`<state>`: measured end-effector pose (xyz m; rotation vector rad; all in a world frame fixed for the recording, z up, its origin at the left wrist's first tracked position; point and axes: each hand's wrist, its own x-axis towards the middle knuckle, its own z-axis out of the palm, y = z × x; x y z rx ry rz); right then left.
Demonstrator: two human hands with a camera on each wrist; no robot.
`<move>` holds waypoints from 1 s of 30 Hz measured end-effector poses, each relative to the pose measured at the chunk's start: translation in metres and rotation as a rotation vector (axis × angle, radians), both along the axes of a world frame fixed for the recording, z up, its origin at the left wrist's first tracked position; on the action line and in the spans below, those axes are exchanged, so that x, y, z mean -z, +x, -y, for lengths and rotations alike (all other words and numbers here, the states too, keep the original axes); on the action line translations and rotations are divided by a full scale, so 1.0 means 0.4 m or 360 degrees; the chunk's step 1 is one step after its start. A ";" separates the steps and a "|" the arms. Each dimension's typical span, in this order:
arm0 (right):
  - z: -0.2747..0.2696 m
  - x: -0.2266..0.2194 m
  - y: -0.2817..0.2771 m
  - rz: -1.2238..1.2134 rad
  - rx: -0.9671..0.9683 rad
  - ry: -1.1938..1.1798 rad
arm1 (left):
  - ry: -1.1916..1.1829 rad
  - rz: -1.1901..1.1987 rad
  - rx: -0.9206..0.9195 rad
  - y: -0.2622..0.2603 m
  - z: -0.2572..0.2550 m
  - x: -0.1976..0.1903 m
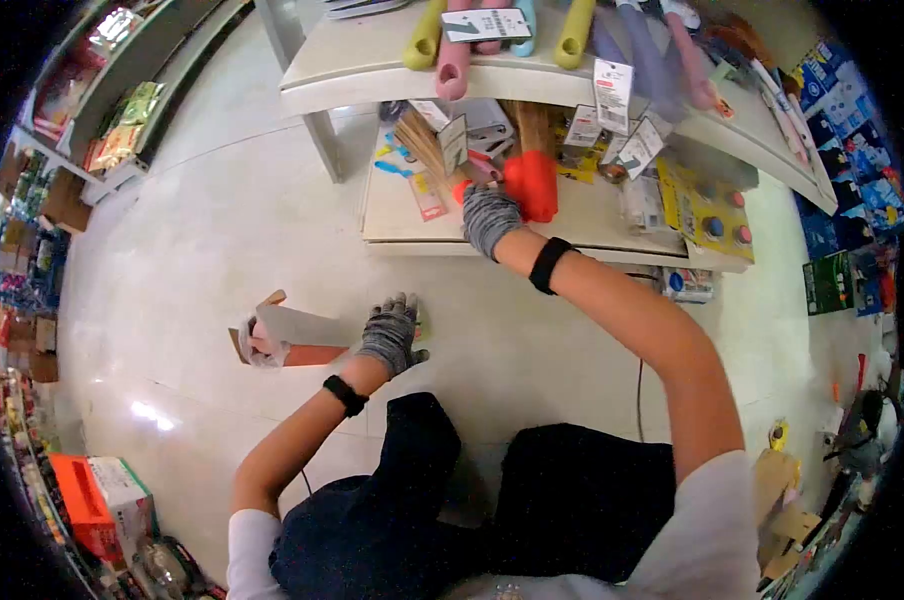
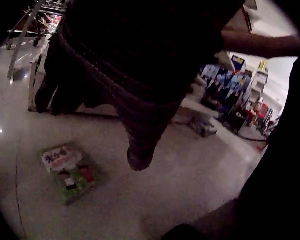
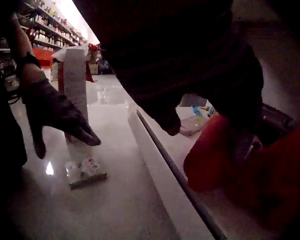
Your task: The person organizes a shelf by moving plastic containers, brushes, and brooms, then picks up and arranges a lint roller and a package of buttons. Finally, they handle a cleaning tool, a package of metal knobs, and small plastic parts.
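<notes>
My left hand point(image 1: 392, 330), in a grey knit glove, hovers low over the floor with its fingers straight and spread. Right by it is a small flat green-and-white packet point(image 2: 69, 172), partly hidden by the hand in the head view. At the lower shelf point(image 1: 392, 225) my gloved right hand point(image 1: 492, 215) grips a red object point(image 1: 535, 187), whose kind I cannot tell. Red shows on both sides of that hand, and the right wrist view has the red object point(image 3: 207, 157) under its fingers. An opened carton point(image 1: 312, 328) with pink things in clear wrap lies left of my left hand.
Wooden sticks point(image 1: 420, 140), tagged goods and carded packs point(image 1: 707, 215) crowd the lower shelf. Overhanging it, the upper shelf point(image 1: 362, 90) carries colourful handles point(image 1: 452, 70). Stocked shelving point(image 1: 122, 130) runs along the left, and an orange box point(image 1: 82, 505) stands at lower left.
</notes>
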<state>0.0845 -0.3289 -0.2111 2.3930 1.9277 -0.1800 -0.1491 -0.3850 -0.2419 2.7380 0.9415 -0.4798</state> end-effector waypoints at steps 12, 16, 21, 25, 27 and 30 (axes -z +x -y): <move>0.069 -0.040 0.123 -0.1797 0.0339 -0.0309 | 0.0211 0.0705 0.0091 0.063 -0.151 -0.278; 0.272 -0.104 0.126 -0.2913 0.0209 -0.0402 | -0.0657 0.1342 -0.0617 0.074 -0.169 -0.229; 0.423 -0.146 0.085 -0.3104 0.0014 -0.0669 | -0.2305 0.1985 -0.1510 0.068 -0.101 -0.214; 0.471 -0.092 0.052 -0.2150 -0.0350 -0.0191 | -0.1930 0.2546 -0.1362 0.069 -0.097 -0.236; 0.500 -0.035 0.053 -0.1918 -0.0359 -0.0133 | -0.1593 0.2454 -0.1179 0.089 -0.042 -0.270; 0.530 -0.004 0.041 -0.1799 -0.0211 -0.0306 | -0.1278 0.2244 -0.0947 0.115 0.037 -0.302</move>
